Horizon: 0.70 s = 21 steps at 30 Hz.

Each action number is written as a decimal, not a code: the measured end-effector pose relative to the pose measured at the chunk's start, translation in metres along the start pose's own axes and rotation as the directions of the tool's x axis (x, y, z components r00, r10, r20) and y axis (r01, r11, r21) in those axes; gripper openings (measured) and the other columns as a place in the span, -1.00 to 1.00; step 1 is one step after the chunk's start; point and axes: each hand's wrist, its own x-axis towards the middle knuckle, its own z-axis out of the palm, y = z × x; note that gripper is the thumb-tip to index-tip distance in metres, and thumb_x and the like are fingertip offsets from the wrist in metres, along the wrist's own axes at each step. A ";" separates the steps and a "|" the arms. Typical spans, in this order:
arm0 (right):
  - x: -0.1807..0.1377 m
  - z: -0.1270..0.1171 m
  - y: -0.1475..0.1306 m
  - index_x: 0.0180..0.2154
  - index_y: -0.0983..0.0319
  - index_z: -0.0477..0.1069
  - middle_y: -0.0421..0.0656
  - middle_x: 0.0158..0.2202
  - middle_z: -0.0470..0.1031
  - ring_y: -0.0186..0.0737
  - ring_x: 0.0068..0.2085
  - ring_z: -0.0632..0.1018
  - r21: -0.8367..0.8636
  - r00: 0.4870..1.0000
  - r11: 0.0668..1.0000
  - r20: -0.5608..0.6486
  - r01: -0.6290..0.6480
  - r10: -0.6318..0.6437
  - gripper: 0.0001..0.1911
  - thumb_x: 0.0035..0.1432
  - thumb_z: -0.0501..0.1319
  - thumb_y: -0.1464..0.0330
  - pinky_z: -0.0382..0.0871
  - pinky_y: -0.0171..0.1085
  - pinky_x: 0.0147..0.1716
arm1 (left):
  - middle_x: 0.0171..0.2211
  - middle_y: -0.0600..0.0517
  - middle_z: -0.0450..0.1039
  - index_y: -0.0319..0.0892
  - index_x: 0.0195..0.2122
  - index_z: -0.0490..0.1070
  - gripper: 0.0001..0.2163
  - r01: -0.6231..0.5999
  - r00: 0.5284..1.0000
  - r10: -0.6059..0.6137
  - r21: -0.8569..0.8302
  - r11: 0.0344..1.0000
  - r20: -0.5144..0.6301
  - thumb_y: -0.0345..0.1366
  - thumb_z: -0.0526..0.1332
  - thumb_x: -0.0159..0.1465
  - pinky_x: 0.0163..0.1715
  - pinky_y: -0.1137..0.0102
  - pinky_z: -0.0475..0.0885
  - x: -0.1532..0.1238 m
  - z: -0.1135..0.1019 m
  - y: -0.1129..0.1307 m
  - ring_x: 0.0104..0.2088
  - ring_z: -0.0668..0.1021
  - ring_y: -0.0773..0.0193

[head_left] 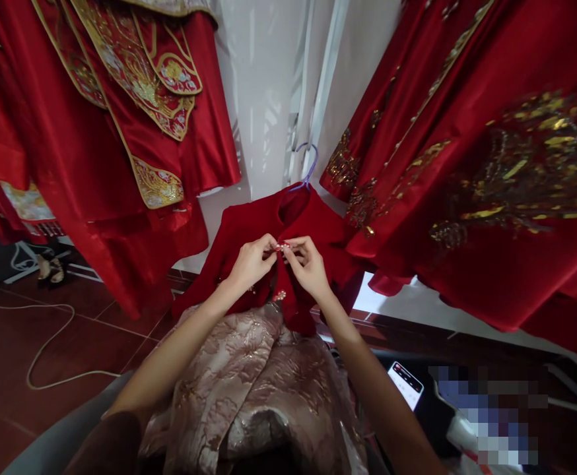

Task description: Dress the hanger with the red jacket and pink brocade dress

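Observation:
A dark red jacket [253, 221] hangs on a lilac hanger [310, 165] in front of me. My left hand [253, 262] and my right hand [309, 265] meet at its front opening, just below the collar. Thumbs and fingertips of both hands pinch the jacket's front edge around a small beaded button [282, 247]; the fingers partly hide it. Lower on the same edge sits another gold, beaded button [280, 295]. Beneath the jacket, a shiny pinkish-beige brocade garment [224, 376] spreads over my lap.
Red embroidered gowns hang at the left [120, 132] and right [467, 277]. A white rail [325, 72] stands behind the hanger. A lit phone [406, 382] lies at the lower right. On the tiled floor are a white cable [45, 353] and dark heeled shoes [51, 270].

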 end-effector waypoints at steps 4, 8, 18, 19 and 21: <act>0.001 -0.001 0.000 -0.20 0.17 0.31 -0.14 -0.26 0.42 -0.23 -0.24 0.51 0.013 1.000 1.000 0.008 0.000 0.000 -0.72 0.11 0.17 0.14 0.52 -0.25 -0.36 | -0.36 0.07 0.48 -0.14 -0.32 0.33 -0.90 -0.131 0.984 0.112 0.133 0.982 0.136 -0.43 0.12 0.14 -0.29 0.44 0.41 0.003 -0.013 0.011 -0.35 0.52 0.34; -0.001 -0.003 -0.006 -0.18 0.18 0.37 -0.12 -0.22 0.45 -0.22 -0.23 0.52 -0.052 1.000 0.998 -0.002 0.018 -0.018 -0.72 0.14 0.14 0.15 0.54 -0.22 -0.31 | -0.41 0.07 0.48 -0.16 -0.36 0.37 -0.95 -0.165 0.972 0.136 0.144 0.976 0.191 -0.34 0.15 0.15 -0.37 0.46 0.38 0.007 -0.020 0.015 -0.44 0.49 0.36; -0.004 -0.014 -0.016 -0.03 0.08 0.44 -0.14 -0.17 0.44 -0.23 -0.20 0.53 -0.131 0.997 0.989 0.049 0.066 -0.060 -0.63 0.12 0.18 0.18 0.54 -0.18 -0.18 | -0.46 0.07 0.48 -0.16 -0.38 0.40 -0.92 -0.142 0.971 0.104 0.169 0.975 0.214 -0.31 0.15 0.14 -0.41 0.46 0.37 0.010 -0.019 0.016 -0.48 0.51 0.34; -0.004 -0.015 -0.016 -0.03 0.08 0.44 -0.15 -0.18 0.43 -0.23 -0.20 0.53 -0.132 0.997 0.989 0.052 0.066 -0.060 -0.63 0.11 0.19 0.18 0.54 -0.18 -0.18 | -0.46 0.07 0.48 -0.16 -0.38 0.41 -0.92 -0.150 0.968 0.109 0.177 0.973 0.226 -0.32 0.15 0.14 -0.41 0.46 0.37 0.010 -0.020 0.017 -0.48 0.51 0.33; -0.004 -0.015 -0.017 -0.02 0.08 0.43 -0.14 -0.19 0.42 -0.24 -0.21 0.53 -0.141 0.996 0.988 0.059 0.069 -0.061 -0.62 0.11 0.19 0.19 0.55 -0.18 -0.19 | -0.49 0.06 0.47 -0.16 -0.38 0.41 -0.92 -0.172 0.961 0.121 0.196 0.965 0.247 -0.33 0.14 0.14 -0.42 0.45 0.36 0.011 -0.021 0.020 -0.49 0.51 0.32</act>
